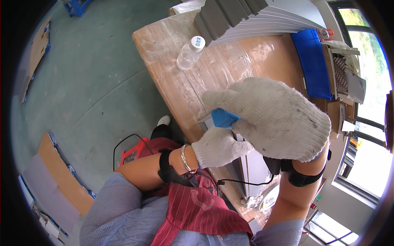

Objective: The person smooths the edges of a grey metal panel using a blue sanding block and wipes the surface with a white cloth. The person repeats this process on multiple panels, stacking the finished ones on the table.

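Both my hands wear off-white knitted work gloves. My right hand (275, 117) is closed, its fingers pressed together and its thumb beneath them. A small flat blue piece (224, 118) sticks out between fingers and thumb; its kind does not show. Just below and to the left is my left hand (221, 148), close to the blue piece. The left thumb points right, under the right hand, and the other fingertips are hidden. Beneath the hands lie long grey-white panels (251, 170) on the table, partly covered by my gloves and arms.
A clear bottle with a white lid (189, 53) stands near the left edge of the film-covered wooden table (164, 61). Stacked grey panels (262, 22) lie at the far end. A blue bin (312, 63) is at the right. Cardboard sheets (65, 180) rest on the left floor.
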### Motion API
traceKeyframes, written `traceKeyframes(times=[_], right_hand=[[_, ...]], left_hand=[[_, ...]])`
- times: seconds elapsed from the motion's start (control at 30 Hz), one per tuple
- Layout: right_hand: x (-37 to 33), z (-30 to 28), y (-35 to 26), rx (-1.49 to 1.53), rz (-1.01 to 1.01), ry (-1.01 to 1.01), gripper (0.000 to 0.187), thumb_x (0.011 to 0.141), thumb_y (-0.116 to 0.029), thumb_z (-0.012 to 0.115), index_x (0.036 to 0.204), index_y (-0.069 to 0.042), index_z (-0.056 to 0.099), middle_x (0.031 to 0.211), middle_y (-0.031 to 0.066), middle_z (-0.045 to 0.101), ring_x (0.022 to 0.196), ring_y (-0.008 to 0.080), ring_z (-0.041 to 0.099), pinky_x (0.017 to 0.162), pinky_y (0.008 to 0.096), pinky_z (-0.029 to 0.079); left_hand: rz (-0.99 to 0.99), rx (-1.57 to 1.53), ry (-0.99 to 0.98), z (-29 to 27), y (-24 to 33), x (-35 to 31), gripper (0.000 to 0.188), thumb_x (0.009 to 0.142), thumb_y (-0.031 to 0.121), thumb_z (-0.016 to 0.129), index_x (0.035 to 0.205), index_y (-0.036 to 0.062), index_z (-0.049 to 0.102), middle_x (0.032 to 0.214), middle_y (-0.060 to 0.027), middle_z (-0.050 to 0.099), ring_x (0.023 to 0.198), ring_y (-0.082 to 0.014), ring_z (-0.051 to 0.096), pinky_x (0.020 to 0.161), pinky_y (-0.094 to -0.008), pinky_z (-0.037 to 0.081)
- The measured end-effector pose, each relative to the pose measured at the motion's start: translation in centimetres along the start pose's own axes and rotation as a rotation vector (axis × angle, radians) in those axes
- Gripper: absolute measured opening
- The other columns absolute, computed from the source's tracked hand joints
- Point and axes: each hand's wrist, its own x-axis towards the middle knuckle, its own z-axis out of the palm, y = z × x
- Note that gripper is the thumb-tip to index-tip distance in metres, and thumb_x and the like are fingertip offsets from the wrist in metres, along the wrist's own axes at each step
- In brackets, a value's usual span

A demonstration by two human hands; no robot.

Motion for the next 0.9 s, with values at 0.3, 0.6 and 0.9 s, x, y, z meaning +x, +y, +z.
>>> traceKeyframes(times=[0.3, 0.6, 0.9], right_hand=[[0.2, -2.5, -1.4, 0.304, 0.259, 0.477, 0.058, 0.082, -0.004, 0.068, 0.139, -0.012, 0.058, 0.114, 0.0065, 0.067, 0.099, 0.0206, 0.066, 0.087, 0.0344, 0.056], [-4.7, 5.6, 1.9, 0.979, 0.794, 1.125, 0.048, 0.087, -0.003, 0.068, 0.134, 0.0, 0.058, 0.103, 0.0061, 0.061, 0.086, 0.0103, 0.059, 0.078, 0.0248, 0.053], [-1.1, 9.0, 2.4, 0.723, 0.859, 1.045, 0.05, 0.084, -0.02, 0.074, 0.129, -0.002, 0.06, 0.092, 0.015, 0.07, 0.077, 0.0233, 0.068, 0.076, 0.0356, 0.055]], left_hand=[[-0.291, -0.68, 0.021, -2.0, 1.7, 0.3, 0.036, 0.087, 0.013, 0.073, 0.12, 0.0015, 0.065, 0.101, -0.0103, 0.073, 0.09, -0.02, 0.069, 0.085, -0.0352, 0.055], [-0.623, -0.822, -0.174, -7.2, 1.8, 1.6, 0.052, 0.087, 0.014, 0.067, 0.133, -0.0062, 0.056, 0.108, -0.0055, 0.068, 0.097, -0.0116, 0.063, 0.085, -0.0276, 0.052], [-0.522, -0.43, -0.208, -7.8, 1.1, 3.4, 0.029, 0.091, 0.018, 0.065, 0.113, -0.0015, 0.066, 0.089, -0.0032, 0.066, 0.081, -0.0108, 0.058, 0.076, -0.0279, 0.049]])
